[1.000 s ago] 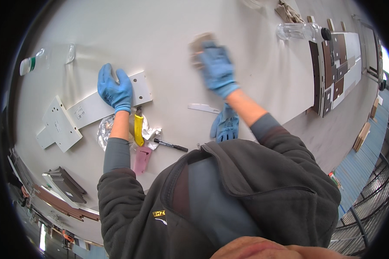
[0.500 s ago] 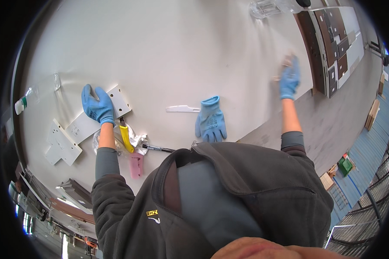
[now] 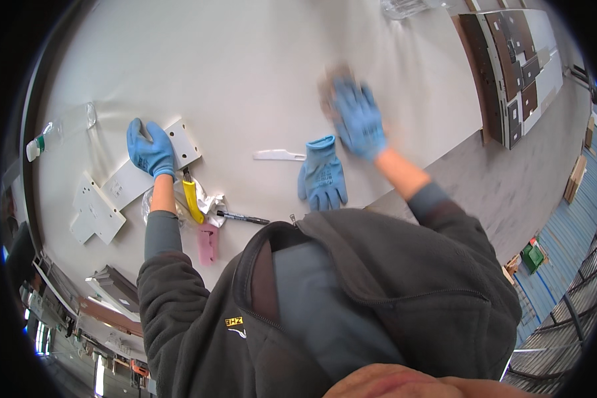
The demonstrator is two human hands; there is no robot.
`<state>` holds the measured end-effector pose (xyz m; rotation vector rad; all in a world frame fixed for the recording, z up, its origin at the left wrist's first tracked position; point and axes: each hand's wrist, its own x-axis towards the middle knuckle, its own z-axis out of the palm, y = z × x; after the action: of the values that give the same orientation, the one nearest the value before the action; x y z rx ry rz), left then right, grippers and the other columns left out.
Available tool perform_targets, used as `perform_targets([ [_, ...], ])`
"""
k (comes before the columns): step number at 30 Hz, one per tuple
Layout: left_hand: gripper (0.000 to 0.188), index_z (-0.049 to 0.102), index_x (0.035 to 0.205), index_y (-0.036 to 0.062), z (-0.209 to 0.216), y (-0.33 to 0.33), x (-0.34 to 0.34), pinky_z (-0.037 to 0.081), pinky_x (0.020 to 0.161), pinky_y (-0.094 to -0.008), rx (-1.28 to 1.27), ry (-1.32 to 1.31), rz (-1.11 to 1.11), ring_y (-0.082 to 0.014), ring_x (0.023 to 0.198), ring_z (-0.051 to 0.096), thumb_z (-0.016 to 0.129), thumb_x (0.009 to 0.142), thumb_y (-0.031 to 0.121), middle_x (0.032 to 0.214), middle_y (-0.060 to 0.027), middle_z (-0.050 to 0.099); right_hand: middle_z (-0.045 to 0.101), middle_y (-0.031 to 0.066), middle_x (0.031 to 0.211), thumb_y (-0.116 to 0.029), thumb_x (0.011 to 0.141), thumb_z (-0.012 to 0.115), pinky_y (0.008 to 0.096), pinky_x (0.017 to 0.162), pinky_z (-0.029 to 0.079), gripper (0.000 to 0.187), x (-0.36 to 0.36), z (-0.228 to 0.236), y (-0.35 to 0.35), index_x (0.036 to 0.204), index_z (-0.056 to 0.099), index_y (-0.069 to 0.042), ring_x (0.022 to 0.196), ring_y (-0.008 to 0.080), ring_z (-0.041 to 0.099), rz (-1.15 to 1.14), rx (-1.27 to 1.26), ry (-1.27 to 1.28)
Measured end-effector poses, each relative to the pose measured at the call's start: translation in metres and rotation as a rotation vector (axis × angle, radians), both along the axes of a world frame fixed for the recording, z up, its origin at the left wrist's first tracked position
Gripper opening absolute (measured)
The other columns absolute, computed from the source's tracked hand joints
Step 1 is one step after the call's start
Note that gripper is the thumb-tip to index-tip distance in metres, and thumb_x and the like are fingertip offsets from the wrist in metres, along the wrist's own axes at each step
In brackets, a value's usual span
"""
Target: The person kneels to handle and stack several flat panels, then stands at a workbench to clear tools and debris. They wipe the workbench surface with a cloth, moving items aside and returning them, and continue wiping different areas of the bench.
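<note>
Blue work gloves cover both hands. My left hand (image 3: 150, 149) rests with thumb and fingers apart on a white drilled panel (image 3: 127, 186). Two smaller white pieces with holes (image 3: 99, 211) lie by its lower end. Flat over a light-brown rag (image 3: 328, 93), my right hand (image 3: 359, 121) presses on the white tabletop; motion smears the rag and fingertips. Between the hands lie a spare blue glove (image 3: 323, 176) and a white plastic knife (image 3: 278, 155). Close to my left wrist are a yellow utility knife (image 3: 192, 199), a black marker (image 3: 244, 217) and a pink piece (image 3: 207, 244).
A clear bottle with a green-and-white cap (image 3: 35, 147) lies at the left edge. Another clear plastic item (image 3: 404, 6) is at the far side. Stacked dark and brown panels (image 3: 501, 79) stand at the right. More dark strips (image 3: 116, 292) lie at the lower left.
My right hand has swept left across the tabletop with the rag, from near the stacked panels to just beyond the spare glove. My left hand stays on the panel.
</note>
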<state>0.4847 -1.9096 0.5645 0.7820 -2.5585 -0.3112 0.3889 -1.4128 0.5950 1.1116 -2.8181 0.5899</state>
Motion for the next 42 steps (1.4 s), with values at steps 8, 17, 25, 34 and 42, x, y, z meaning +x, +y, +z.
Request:
perform_targets([
  [8, 0.044, 0.074, 0.124, -0.0057, -0.007, -0.001, 0.003, 0.053, 0.111, -0.0452, -0.03, 0.03, -0.003, -0.0399, 0.122, 0.071, 0.068, 0.095, 0.027, 0.132, -0.0246, 0.074, 0.056, 0.0214, 0.158, -0.02, 0.096, 0.065, 0.062, 0.125, 0.033, 0.048, 0.057, -0.02, 0.059, 0.141, 0.064, -0.003, 0.146, 0.0397, 0.054, 0.074, 0.044, -0.033],
  [17, 0.057, 0.072, 0.132, -0.0049, 0.017, 0.037, -0.006, 0.042, 0.118, -0.055, -0.244, -0.022, -0.038, -0.0474, 0.139, 0.052, 0.072, 0.094, 0.038, 0.146, -0.0299, 0.06, 0.063, 0.0201, 0.143, -0.027, 0.099, 0.055, 0.0549, 0.125, 0.034, 0.047, -0.142, -0.042, -0.062, 0.141, 0.062, -0.007, 0.141, 0.0388, 0.055, -0.127, 0.091, 0.22],
  [25, 0.096, 0.049, 0.161, 0.0054, 0.056, 0.298, 0.072, 0.029, 0.125, -0.0623, 0.252, -0.09, -0.58, -0.0524, 0.158, 0.03, 0.084, 0.083, 0.049, 0.168, -0.0312, 0.038, 0.056, 0.0209, 0.158, -0.018, 0.091, 0.07, 0.0625, 0.125, 0.034, 0.051, 0.135, 0.009, 0.067, 0.14, 0.064, -0.002, 0.15, 0.0389, 0.051, 0.077, -0.033, -0.005],
  [34, 0.066, 0.063, 0.138, 0.0078, 0.022, 0.328, 0.119, 0.029, 0.124, -0.0631, 0.31, -0.157, -0.698, -0.0537, 0.155, 0.036, 0.085, 0.082, 0.034, 0.166, -0.0291, 0.042, 0.055, 0.0183, 0.158, -0.023, 0.095, 0.065, 0.0608, 0.123, 0.036, 0.052, 0.02, -0.017, 0.024, 0.144, 0.061, -0.005, 0.143, 0.0358, 0.055, -0.004, 0.078, 0.127],
  [42, 0.022, 0.074, 0.105, 0.0124, 0.014, 0.311, 0.125, 0.031, 0.125, -0.0595, 0.188, -0.051, -0.753, -0.0472, 0.154, 0.043, 0.077, 0.085, 0.022, 0.16, -0.0175, 0.055, 0.058, 0.0162, 0.155, -0.029, 0.101, 0.059, 0.0551, 0.122, 0.035, 0.048, -0.068, -0.049, -0.017, 0.145, 0.06, -0.009, 0.142, 0.0341, 0.055, -0.11, 0.017, 0.261],
])
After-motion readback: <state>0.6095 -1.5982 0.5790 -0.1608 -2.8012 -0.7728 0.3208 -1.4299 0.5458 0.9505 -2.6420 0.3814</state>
